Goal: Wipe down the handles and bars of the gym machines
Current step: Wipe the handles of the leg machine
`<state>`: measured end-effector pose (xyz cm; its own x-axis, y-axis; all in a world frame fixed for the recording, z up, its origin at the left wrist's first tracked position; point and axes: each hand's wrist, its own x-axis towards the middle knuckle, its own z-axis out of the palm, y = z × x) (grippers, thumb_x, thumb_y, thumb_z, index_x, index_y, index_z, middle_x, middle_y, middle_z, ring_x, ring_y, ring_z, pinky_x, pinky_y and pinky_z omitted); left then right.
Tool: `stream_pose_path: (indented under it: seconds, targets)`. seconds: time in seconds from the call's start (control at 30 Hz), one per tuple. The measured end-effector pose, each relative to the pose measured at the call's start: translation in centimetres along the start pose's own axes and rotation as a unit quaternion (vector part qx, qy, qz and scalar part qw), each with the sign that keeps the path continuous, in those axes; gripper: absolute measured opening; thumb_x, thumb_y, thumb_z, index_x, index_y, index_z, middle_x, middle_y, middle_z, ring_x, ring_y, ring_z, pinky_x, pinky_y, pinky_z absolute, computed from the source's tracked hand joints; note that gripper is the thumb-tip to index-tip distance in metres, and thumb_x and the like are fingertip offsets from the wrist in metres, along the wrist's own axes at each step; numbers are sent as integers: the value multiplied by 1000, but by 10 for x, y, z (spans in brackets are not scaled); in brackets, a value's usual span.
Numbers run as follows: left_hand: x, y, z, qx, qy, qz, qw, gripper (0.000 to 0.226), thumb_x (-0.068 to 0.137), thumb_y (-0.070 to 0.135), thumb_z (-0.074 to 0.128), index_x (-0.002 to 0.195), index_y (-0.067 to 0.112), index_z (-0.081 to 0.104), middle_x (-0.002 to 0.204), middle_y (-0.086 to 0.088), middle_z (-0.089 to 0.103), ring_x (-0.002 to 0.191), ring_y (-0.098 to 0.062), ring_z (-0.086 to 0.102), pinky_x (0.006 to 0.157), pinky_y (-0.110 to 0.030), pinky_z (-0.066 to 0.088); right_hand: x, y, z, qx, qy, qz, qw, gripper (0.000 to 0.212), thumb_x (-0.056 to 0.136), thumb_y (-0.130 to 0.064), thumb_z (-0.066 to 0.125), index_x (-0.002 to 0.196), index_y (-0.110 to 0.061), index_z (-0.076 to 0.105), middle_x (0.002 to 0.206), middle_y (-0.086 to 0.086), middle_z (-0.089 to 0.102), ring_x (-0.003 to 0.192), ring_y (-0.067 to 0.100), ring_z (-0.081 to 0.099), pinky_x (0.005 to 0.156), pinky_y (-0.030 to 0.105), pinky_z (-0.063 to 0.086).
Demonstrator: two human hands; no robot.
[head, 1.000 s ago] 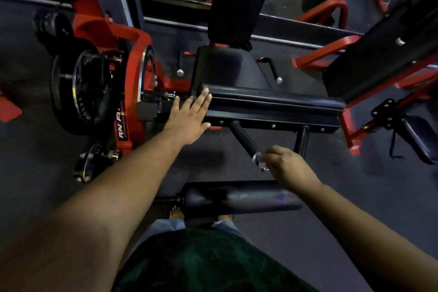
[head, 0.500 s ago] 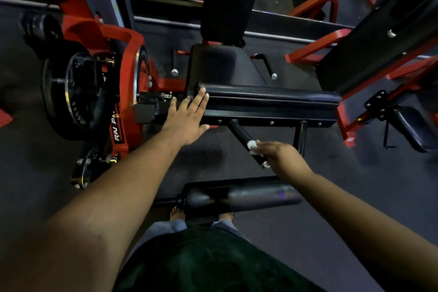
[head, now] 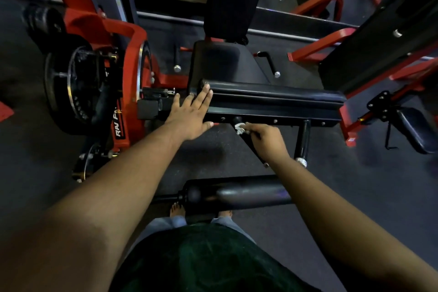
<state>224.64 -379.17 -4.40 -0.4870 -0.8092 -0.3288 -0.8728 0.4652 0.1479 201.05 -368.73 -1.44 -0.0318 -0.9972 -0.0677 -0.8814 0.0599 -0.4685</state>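
My left hand point(head: 192, 114) lies flat with straight fingers on the left end of the long black pad point(head: 272, 95) of a red and black machine. My right hand point(head: 266, 141) holds a small white cloth point(head: 239, 127) wrapped round the upper part of a slanted black handle bar point(head: 254, 152) that sticks out under the pad. The cloth sits close to where that bar meets the frame. A second short black handle point(head: 301, 141) with a silver end cap hangs just to the right.
A black roller pad point(head: 237, 191) lies across in front of my bare feet. Weight plates point(head: 71, 87) on a red frame stand at the left. The seat point(head: 222, 64) with two side handles lies behind the pad. More red frames and a small pad point(head: 414, 128) stand at the right.
My right hand has slid the cloth up the slanted handle bar, from near its lower end cap to near the frame. My left hand has stayed on the pad.
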Motion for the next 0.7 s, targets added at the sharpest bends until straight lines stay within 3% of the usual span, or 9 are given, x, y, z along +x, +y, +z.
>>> stream_pose_path:
  seconds: [0.13,0.27,0.33,0.43,0.5,0.6,0.7]
  targets:
    - [-3,2,0,-2,-3,4,1000,92,103,64,32,156,23,-30,154,8,-49,158,-30,2,124,-63,1,-47,25,-27,-54,-37,7,998,32,93,-3,65,119,-19,76,107,5,77,87,20,74,71,16,46]
    - [-1,-1,1,-1,-2,3,1000,92,103,65,33,155,23,-30,158,6,-46,158,-30,2,124,-64,2,-78,30,-48,-92,-64,23,993,31,90,-4,70,112,-24,79,97,1,79,80,15,73,68,17,43]
    - [0,-1,1,-1,1,3,1000,93,103,65,33,156,22,-30,157,6,-46,158,-31,3,124,-65,2,-64,16,-46,-108,-43,-10,993,29,94,-6,66,116,-22,76,107,4,76,89,19,72,73,19,45]
    - [-1,-1,1,-3,-4,4,1000,92,103,65,33,155,23,-31,155,7,-49,158,-30,3,124,-64,2,-14,-8,-16,-142,1,-76,987,37,97,-10,58,131,-23,68,139,9,63,116,30,67,90,39,58]
    - [-1,-1,0,-3,-6,-1,1000,93,103,65,33,155,23,-31,155,8,-49,158,-30,2,124,-63,2,14,-21,7,-194,-39,-93,976,46,98,-7,54,140,-24,60,154,8,49,130,32,58,97,46,56]
    - [-2,-1,-2,-6,-8,-2,1000,93,103,64,34,156,24,-30,155,8,-49,158,-29,2,125,-62,1,13,-10,11,-229,-110,-151,955,51,98,-2,54,146,-21,54,159,11,40,145,29,42,109,43,46]
    - [-2,-1,0,-8,3,2,1000,93,102,65,34,157,24,-29,155,8,-47,158,-29,2,124,-63,1,-22,23,-15,-202,-126,-205,949,41,95,-8,62,133,-21,65,151,10,52,138,29,51,101,47,54]
